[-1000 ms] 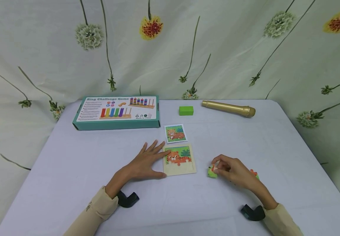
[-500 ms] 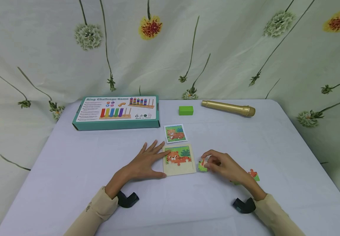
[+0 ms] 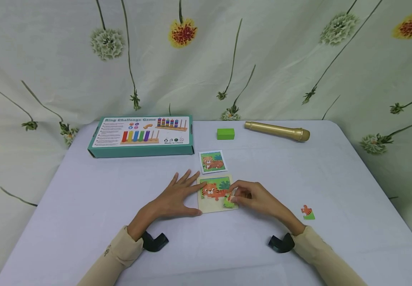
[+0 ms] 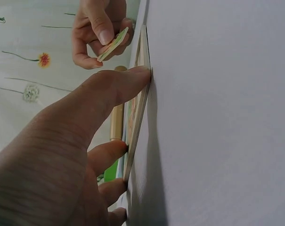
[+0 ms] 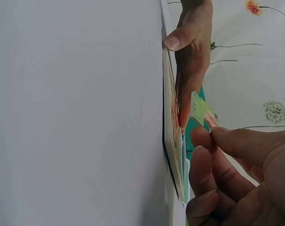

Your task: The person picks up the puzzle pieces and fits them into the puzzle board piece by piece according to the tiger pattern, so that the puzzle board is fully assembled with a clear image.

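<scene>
My left hand [image 3: 177, 198] lies spread at the left side of a wooden puzzle board [image 3: 213, 206], its thumb and a finger touching the edge. The upper part of the board holds joined pieces showing an orange tiger; its lower strip is bare wood. Between thumb and finger, my right hand [image 3: 257, 197] pinches a green and orange puzzle piece [image 3: 228, 202] over the board's lower right. In the left wrist view that puzzle piece [image 4: 113, 44] is tilted and raised clear of the board [image 4: 141, 101]. A matching tiger picture card [image 3: 213, 162] lies just beyond the board.
Another loose puzzle piece [image 3: 308, 212] lies to the right of my right forearm, which hides some of the table. Farther back are a Ring Challenge Game box [image 3: 141, 151], a green block [image 3: 225, 134] and a gold microphone-shaped object [image 3: 276, 131]. A flowered cloth [image 3: 281, 47] hangs behind.
My right hand has lifted the puzzle piece and carried it left, from the table to above the board. The left hand has stayed in place.
</scene>
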Tool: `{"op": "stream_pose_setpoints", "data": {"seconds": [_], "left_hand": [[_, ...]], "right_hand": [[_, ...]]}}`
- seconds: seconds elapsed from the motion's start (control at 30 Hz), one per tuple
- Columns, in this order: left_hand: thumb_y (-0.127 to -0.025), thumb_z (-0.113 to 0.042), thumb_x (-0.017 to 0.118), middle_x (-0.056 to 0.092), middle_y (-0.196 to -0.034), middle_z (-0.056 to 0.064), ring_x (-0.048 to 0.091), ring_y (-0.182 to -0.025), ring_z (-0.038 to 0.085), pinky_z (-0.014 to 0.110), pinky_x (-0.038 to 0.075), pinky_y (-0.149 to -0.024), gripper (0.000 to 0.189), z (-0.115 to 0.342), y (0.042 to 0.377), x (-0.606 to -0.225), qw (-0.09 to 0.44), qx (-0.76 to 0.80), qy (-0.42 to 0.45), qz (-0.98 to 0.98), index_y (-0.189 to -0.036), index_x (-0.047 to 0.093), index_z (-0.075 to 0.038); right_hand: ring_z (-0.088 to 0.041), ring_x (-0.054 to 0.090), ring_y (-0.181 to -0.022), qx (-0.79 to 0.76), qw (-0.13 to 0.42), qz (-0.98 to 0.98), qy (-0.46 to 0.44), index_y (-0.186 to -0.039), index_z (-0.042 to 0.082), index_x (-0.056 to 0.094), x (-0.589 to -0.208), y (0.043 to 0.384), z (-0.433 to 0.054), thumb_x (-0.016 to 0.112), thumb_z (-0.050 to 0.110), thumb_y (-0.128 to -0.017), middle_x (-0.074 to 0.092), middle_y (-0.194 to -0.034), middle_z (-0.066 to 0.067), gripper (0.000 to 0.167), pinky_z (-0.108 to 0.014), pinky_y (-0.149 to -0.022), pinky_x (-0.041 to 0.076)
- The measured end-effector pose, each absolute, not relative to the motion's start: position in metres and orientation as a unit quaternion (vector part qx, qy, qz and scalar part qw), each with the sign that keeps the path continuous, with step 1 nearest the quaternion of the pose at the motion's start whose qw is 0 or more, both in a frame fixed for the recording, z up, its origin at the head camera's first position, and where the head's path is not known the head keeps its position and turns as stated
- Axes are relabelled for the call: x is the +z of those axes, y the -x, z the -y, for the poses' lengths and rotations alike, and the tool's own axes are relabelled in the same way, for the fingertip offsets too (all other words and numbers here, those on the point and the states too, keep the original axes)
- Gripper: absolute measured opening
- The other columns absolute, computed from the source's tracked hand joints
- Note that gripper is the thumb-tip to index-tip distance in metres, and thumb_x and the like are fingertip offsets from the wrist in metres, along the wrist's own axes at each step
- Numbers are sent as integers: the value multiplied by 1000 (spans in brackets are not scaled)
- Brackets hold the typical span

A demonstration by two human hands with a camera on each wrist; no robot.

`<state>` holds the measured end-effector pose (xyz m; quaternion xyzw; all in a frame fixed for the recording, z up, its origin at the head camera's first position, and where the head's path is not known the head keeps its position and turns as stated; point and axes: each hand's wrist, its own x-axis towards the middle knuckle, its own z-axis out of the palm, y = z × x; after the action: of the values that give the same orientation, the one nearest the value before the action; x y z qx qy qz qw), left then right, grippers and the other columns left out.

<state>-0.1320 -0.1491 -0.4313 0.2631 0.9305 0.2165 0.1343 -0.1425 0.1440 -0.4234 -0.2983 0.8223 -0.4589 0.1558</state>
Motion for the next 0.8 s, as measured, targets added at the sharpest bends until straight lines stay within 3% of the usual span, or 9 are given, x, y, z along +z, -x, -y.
{"op": "stream_pose_setpoints", "data": {"seconds": [0.17, 0.8], "left_hand": [[-75, -55, 72, 16, -160, 3, -1, -148, 28, 54, -4, -117, 87, 150, 132, -431, 135, 215, -262, -931, -148, 39, -22], [-76, -55, 71, 16, -160, 4, 0, -148, 28, 54, -4, -117, 86, 150, 132, -430, 133, 216, -270, -929, -147, 40, -21]], "right_hand": [[-7, 51, -65, -465, 157, -812, 316, -110, 9, 65, -423, 145, -131, 63, 3, -90, 65, -77, -1, 21, -20, -59, 43], [-5, 54, -66, -443, 173, -812, 338, -109, 12, 66, -426, 153, -90, 68, 13, -89, 63, -76, 6, 20, -19, -61, 45]]}}
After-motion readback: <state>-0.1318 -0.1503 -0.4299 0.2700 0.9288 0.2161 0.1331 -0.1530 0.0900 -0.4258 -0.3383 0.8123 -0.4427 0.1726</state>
